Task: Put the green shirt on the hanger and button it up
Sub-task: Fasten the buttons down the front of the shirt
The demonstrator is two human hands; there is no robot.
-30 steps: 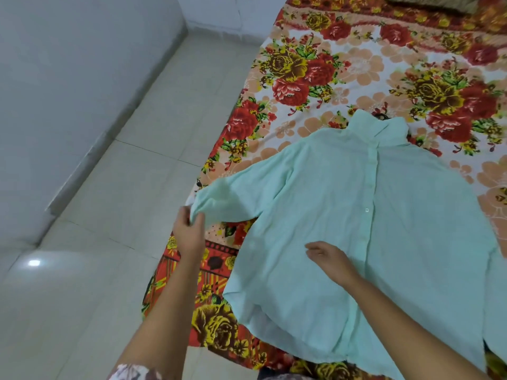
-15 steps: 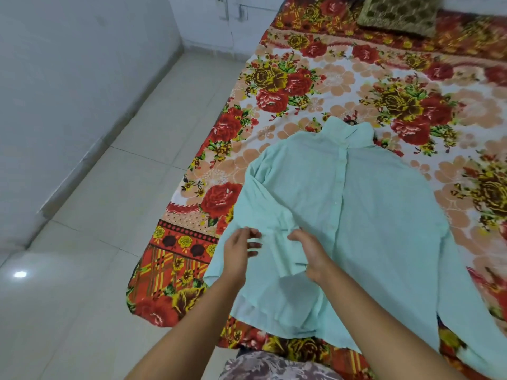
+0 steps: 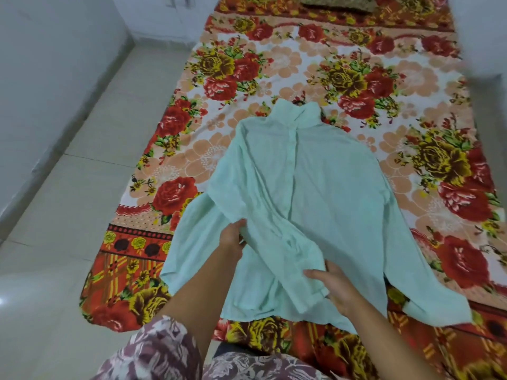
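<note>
The pale green shirt point(image 3: 329, 187) lies front up on the floral bedspread point(image 3: 288, 64), placket closed and collar pointing away from me. Its left sleeve is folded slantwise across the front, toward the lower right. My left hand point(image 3: 232, 238) grips the fold of that sleeve near the shirt's left side, fingers tucked under the cloth. My right hand point(image 3: 336, 287) holds the sleeve's cuff end low on the shirt front. The other sleeve trails off to the lower right. A small dark piece point(image 3: 300, 102) pokes out above the collar; I cannot tell if it is the hanger.
The bed runs away from me, with a dark patterned cushion point(image 3: 337, 4) at its far end. Pale tiled floor point(image 3: 68, 215) and a white wall lie on the left. My patterned clothing fills the bottom edge.
The left sleeve, spread out to the left a second ago, now lies folded across the shirt front. My left hand came inward with it and my right hand slid down to the cuff.
</note>
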